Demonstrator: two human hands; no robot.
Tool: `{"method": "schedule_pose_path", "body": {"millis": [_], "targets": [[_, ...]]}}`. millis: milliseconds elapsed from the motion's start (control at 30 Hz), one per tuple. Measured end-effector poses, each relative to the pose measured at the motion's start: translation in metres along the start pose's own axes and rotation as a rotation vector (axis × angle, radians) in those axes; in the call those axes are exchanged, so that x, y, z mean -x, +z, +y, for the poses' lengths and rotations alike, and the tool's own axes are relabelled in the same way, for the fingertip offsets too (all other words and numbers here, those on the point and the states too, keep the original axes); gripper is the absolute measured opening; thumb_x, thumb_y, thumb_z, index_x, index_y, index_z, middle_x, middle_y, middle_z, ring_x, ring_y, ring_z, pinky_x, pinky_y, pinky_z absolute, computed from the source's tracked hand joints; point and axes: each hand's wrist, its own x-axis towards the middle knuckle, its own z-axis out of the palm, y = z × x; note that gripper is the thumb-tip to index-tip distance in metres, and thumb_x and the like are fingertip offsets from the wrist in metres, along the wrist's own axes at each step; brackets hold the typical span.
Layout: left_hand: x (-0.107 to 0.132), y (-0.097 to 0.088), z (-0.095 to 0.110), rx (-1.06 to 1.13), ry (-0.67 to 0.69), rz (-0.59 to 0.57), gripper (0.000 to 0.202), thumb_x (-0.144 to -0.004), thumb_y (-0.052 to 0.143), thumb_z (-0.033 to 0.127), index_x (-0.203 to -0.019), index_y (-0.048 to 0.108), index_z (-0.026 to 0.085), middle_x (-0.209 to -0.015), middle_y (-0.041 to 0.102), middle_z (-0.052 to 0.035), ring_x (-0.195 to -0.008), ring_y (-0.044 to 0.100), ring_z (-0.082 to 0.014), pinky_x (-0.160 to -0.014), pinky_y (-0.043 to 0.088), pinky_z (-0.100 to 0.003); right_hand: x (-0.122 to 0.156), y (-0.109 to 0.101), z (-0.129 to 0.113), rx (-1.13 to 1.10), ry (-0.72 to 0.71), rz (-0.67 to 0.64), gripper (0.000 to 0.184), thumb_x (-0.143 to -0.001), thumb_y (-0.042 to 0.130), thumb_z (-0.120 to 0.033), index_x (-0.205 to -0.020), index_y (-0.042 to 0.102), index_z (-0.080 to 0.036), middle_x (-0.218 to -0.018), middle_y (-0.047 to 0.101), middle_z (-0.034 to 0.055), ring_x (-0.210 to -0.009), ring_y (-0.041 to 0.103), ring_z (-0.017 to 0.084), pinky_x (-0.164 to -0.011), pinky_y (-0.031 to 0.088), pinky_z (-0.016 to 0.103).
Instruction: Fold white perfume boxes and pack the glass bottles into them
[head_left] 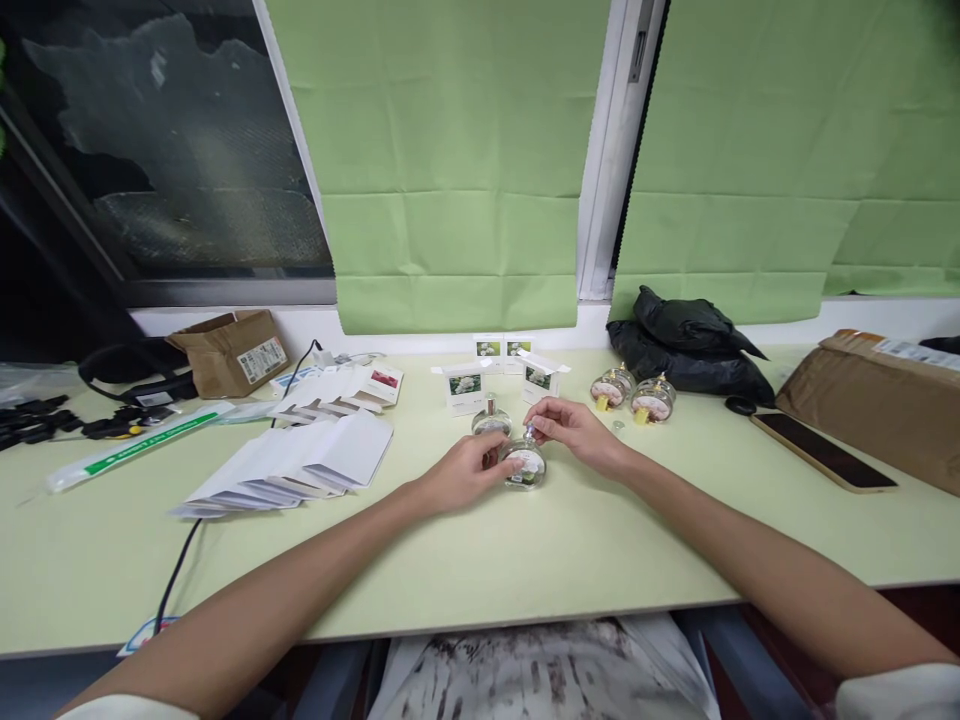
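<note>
In the middle of the table a round glass perfume bottle [526, 468] with a pale label is gripped at its left side by my left hand [466, 472]. My right hand [574, 430] pinches the silvery top of the same bottle. Right behind it stands a second round perfume bottle [491, 418] with its neck upright. Two small white boxes with flower pictures, a left box [465, 390] and a right box [538, 382], stand open-topped just beyond my hands. More such boxes [504, 348] are at the wall.
Two round bottles with gold parts [652, 400] and a small clear piece [618, 427] lie right of my hands. Flattened white boxes [300, 460] spread on the left. A phone [821, 450], a brown parcel [877, 400] and black bags [690, 345] are at the right. A cable [180, 570] crosses the left edge.
</note>
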Motion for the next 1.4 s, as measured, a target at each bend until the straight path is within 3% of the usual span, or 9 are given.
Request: {"method": "schedule_pose_path", "body": {"millis": [633, 1067, 1400], "targets": [[0.001, 0.001, 0.0, 0.012, -0.019, -0.013, 0.048, -0.1, 0.055, 0.063, -0.085, 0.06, 0.018, -0.072, 0.051, 0.0025, -0.065, 0.045, -0.0135, -0.061, 0.032, -0.027, -0.001, -0.005, 0.007, 0.076, -0.085, 0.0, 0.035, -0.089, 0.08, -0.052, -0.097, 0.074, -0.019, -0.091, 0.071, 0.0033, -0.085, 0.067, 0.018, -0.083, 0.06, 0.035], [0.001, 0.0, 0.002, -0.028, 0.003, 0.001, 0.046, -0.101, 0.054, 0.06, -0.087, 0.063, 0.018, -0.075, 0.056, 0.0011, -0.067, 0.048, -0.0146, -0.062, 0.033, -0.028, 0.005, -0.006, -0.002, 0.154, -0.113, -0.042, 0.028, -0.091, 0.079, -0.045, -0.102, 0.076, -0.019, -0.098, 0.074, 0.0051, -0.09, 0.07, 0.02, -0.089, 0.059, 0.038], [0.0, 0.0, -0.001, -0.117, 0.079, 0.047, 0.035, -0.101, 0.059, 0.054, -0.095, 0.066, 0.02, -0.079, 0.059, -0.0006, -0.072, 0.051, -0.0178, -0.066, 0.037, -0.03, 0.011, -0.004, -0.016, 0.535, -0.39, -0.091, 0.021, -0.103, 0.063, -0.039, -0.106, 0.077, -0.024, -0.106, 0.074, 0.0075, -0.097, 0.069, 0.021, -0.089, 0.055, 0.037]]}}
